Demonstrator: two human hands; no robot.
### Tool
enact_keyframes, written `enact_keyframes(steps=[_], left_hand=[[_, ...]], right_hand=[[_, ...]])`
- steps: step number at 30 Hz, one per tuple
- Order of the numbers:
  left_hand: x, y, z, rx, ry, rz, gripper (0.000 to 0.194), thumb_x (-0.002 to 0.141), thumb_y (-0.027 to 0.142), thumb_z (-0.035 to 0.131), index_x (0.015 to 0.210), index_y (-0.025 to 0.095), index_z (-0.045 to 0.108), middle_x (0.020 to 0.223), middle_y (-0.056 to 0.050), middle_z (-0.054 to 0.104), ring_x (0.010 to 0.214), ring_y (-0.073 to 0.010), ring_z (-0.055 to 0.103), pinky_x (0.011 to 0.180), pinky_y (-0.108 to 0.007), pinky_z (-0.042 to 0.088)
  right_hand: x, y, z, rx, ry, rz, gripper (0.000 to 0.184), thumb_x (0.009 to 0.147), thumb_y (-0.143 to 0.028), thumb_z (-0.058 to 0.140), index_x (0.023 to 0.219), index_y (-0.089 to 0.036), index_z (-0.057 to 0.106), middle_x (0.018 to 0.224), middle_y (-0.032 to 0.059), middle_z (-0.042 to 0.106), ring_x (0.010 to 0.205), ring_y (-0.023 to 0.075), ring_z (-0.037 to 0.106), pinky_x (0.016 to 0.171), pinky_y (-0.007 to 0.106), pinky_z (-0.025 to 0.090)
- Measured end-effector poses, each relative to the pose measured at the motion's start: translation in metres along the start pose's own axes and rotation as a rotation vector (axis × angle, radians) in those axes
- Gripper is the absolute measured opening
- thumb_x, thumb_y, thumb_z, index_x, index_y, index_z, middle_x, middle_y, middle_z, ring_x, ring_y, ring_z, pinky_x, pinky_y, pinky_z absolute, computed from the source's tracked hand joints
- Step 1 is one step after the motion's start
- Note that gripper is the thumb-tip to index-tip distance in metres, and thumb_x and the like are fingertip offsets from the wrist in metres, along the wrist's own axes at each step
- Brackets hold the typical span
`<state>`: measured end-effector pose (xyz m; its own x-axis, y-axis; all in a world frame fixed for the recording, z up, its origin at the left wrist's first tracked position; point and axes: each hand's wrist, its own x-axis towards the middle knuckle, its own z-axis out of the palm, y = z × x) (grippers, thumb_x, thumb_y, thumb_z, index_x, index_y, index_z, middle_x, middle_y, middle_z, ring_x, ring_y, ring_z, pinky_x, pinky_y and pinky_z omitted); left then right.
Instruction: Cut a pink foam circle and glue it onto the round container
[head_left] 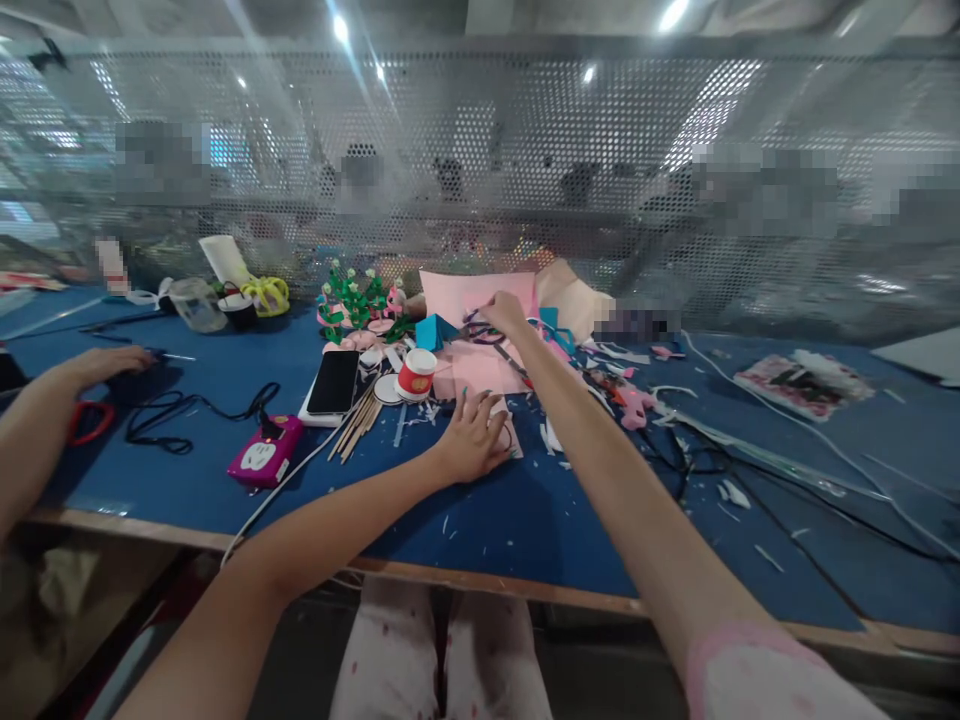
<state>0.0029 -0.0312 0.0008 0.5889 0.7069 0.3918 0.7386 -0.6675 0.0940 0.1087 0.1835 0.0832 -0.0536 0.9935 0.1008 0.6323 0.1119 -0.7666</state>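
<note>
Pink paper [513, 430] is located at the centre of my work area, near the front edge of the table and partly covered by my left hand [472, 437]. Largest in view is the perforated partition [450, 120], which spans the full width behind the work surface. Next in size is the blue table [420, 530], at which I am seated. A pink panel [480, 288] stands at the rear centre, in front of the partition. My left hand is unclenched, palm down, fingers spread over the pink paper. My right hand [507, 312] is extended in front of the pink panel, fingertips down at a dark looped item [484, 330]; I cannot tell whether the fingers grasp it. A co-worker's hand [112, 365] is at the far left. Green artificial plants [356, 300] are positioned left of the pink panel. A magenta device [264, 452] is located left of my left hand, with a black phone [334, 382] to its right. A pink glue gun [636, 408] lies right of my right forearm. A red and white cup [417, 376] stands upright between the phone and my left hand. Thin wooden sticks [355, 428] lie beside the phone. Smallest are the white scraps [429, 410] scattered near the cup.
</note>
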Motion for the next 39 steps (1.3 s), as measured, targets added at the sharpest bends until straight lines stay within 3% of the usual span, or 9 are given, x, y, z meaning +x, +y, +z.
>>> enact_keyframes(steps=[3,6,9,15,21,24,28,34,39], left_hand=[[0.0,0.002,-0.001,0.0,-0.021,-0.054,0.055,0.084,0.043,0.051,0.128,0.01,0.045,0.143,-0.023,0.04,0.138,-0.0347,0.03,0.11,-0.064,0.021],[0.001,0.003,-0.002,-0.027,-0.045,-0.1,0.059,0.083,0.046,0.052,0.13,0.011,0.044,0.143,-0.022,0.04,0.138,-0.0347,0.03,0.109,-0.064,0.023],[0.001,0.002,0.0,-0.045,-0.045,-0.119,0.06,0.083,0.048,0.052,0.131,0.012,0.044,0.143,-0.021,0.041,0.137,-0.0345,0.03,0.109,-0.063,0.022],[0.0,0.0,0.01,-0.03,-0.029,-0.138,0.062,0.083,0.051,0.051,0.132,0.015,0.042,0.142,-0.018,0.041,0.137,-0.0331,0.029,0.11,-0.062,0.022],[0.001,0.0,0.006,-0.033,-0.068,-0.145,0.061,0.083,0.049,0.051,0.132,0.014,0.042,0.143,-0.018,0.04,0.138,-0.0339,0.028,0.11,-0.064,0.021],[0.0,0.001,0.001,-0.044,-0.081,-0.152,0.062,0.083,0.049,0.052,0.132,0.014,0.042,0.144,-0.018,0.039,0.138,-0.0338,0.027,0.11,-0.064,0.02],[0.0,0.002,0.001,-0.037,-0.079,-0.165,0.064,0.083,0.052,0.05,0.132,0.012,0.041,0.144,-0.019,0.038,0.139,-0.0343,0.027,0.11,-0.063,0.021],[0.004,-0.006,0.006,0.016,-0.007,-0.424,0.074,0.078,0.057,0.055,0.133,0.01,0.039,0.139,-0.024,0.043,0.129,-0.0406,0.039,0.101,-0.058,0.035],[0.007,-0.016,-0.001,0.097,0.027,-0.42,0.048,0.086,0.034,0.051,0.13,0.016,0.043,0.129,-0.018,0.051,0.119,-0.0333,0.048,0.092,-0.048,0.044]], right_hand=[[0.01,0.018,-0.009,-0.353,0.003,-0.164,0.035,0.089,-0.033,0.057,0.12,-0.016,0.055,0.124,0.0098,0.055,0.109,0.0234,0.056,0.09,0.046,0.047],[0.014,0.032,-0.008,-0.639,-0.035,-0.31,0.04,0.079,-0.028,0.067,0.114,-0.01,0.057,0.125,0.0197,0.053,0.119,0.0323,0.045,0.095,0.049,0.039],[0.016,0.035,0.0,-0.844,-0.077,-0.463,0.04,0.077,-0.021,0.065,0.115,-0.01,0.056,0.128,0.0226,0.052,0.12,0.0336,0.042,0.094,0.047,0.036],[0.016,0.024,0.013,-1.061,-0.16,-0.693,0.041,0.072,-0.015,0.067,0.112,-0.013,0.059,0.122,0.0178,0.058,0.116,0.0294,0.045,0.093,0.04,0.032],[0.015,0.018,0.01,-1.111,-0.121,-0.706,0.051,0.076,-0.013,0.06,0.126,-0.012,0.052,0.122,0.0198,0.058,0.105,0.0285,0.053,0.082,0.035,0.037],[0.014,0.014,0.0,-1.081,-0.069,-0.684,0.047,0.082,-0.01,0.05,0.129,-0.011,0.051,0.118,0.0198,0.06,0.098,0.0283,0.056,0.081,0.036,0.038],[0.008,0.007,-0.015,-0.992,0.075,-0.644,0.044,0.088,-0.007,0.034,0.129,-0.005,0.049,0.121,0.0237,0.056,0.106,0.0319,0.052,0.089,0.043,0.035],[0.002,-0.004,-0.042,-0.787,0.338,-0.492,0.045,0.088,-0.006,0.03,0.132,0.0,0.039,0.129,0.0266,0.048,0.122,0.0313,0.041,0.099,0.045,0.03],[-0.011,0.0,-0.058,0.139,0.413,-0.288,0.033,0.084,-0.017,0.042,0.117,-0.011,0.048,0.115,0.0194,0.057,0.114,0.0293,0.05,0.096,0.05,0.038]])
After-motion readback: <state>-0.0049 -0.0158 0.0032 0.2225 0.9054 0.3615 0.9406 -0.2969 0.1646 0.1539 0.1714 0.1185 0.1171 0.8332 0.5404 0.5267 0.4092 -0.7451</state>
